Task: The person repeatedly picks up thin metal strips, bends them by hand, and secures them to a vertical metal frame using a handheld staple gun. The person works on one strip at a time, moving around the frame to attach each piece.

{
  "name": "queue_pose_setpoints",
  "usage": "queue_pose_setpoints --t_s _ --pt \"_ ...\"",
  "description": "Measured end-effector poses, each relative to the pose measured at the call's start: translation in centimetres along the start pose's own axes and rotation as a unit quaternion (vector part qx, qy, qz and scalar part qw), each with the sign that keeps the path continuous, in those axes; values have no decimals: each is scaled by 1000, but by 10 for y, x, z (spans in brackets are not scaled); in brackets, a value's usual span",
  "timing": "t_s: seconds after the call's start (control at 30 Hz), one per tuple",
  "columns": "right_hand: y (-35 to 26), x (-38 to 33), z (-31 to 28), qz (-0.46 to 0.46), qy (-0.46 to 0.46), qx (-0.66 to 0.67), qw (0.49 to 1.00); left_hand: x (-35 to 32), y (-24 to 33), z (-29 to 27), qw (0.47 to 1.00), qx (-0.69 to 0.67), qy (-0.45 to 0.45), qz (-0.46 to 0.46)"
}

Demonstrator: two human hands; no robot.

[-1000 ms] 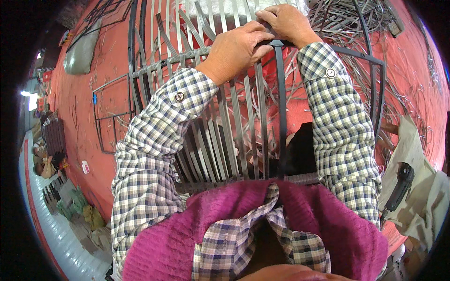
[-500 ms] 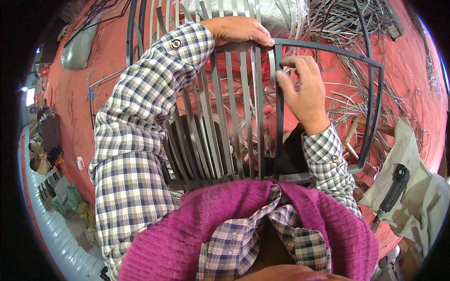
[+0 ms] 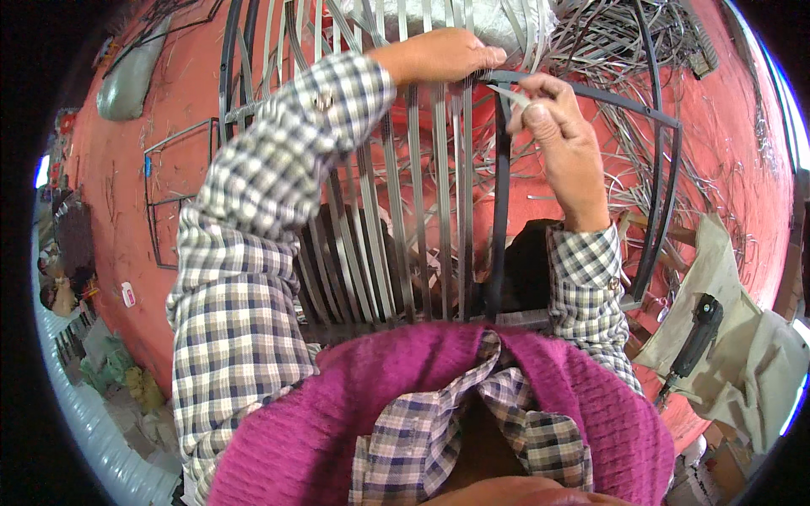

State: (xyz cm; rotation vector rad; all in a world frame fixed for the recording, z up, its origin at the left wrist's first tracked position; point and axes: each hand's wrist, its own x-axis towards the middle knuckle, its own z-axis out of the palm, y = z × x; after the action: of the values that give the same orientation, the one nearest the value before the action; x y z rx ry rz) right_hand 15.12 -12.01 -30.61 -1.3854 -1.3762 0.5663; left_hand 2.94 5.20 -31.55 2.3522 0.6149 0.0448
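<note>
A dark metal frame (image 3: 504, 177) lies before me, with several flat grey strips (image 3: 418, 169) stretched lengthwise across its left part. My left hand (image 3: 443, 56) reaches over the far crossrail beside the middle bar. Its fingers are pressed together; what they pinch is hidden. Just right of that bar, my right hand (image 3: 567, 139) is closed, thumb against fingers, on the end of a pale flat strip (image 3: 511, 94). This strip runs from the right fingers toward the joint of crossrail and middle bar.
Loose strips (image 3: 603, 42) lie tangled on the red floor (image 3: 118, 194) at the far right. A plastic-wrapped bundle (image 3: 498, 24) sits beyond the frame. On the right, a black-handled tool (image 3: 699, 337) lies on beige cloth (image 3: 742, 329). A smaller dark frame (image 3: 153, 211) is at left.
My right hand has gone from open beside the middle bar to closed on the pale strip's end, slightly farther right. My left hand has shifted a little right and off the rail corner.
</note>
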Motion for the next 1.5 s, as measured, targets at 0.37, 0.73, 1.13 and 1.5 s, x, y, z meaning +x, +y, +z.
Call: queue_pose_setpoints --t_s 0.37,0.73,1.13,1.5 --pt "-13 6 18 81 0 143 986 -32 4 13 965 30 223 131" --pt "-49 57 5 -200 -3 -32 979 -18 -11 20 939 24 300 166" --pt "41 -253 -362 375 270 -692 555 -20 -18 -1 983 11 181 -7" --pt "97 -304 -416 606 235 -581 490 3 -59 -5 975 -5 219 25"
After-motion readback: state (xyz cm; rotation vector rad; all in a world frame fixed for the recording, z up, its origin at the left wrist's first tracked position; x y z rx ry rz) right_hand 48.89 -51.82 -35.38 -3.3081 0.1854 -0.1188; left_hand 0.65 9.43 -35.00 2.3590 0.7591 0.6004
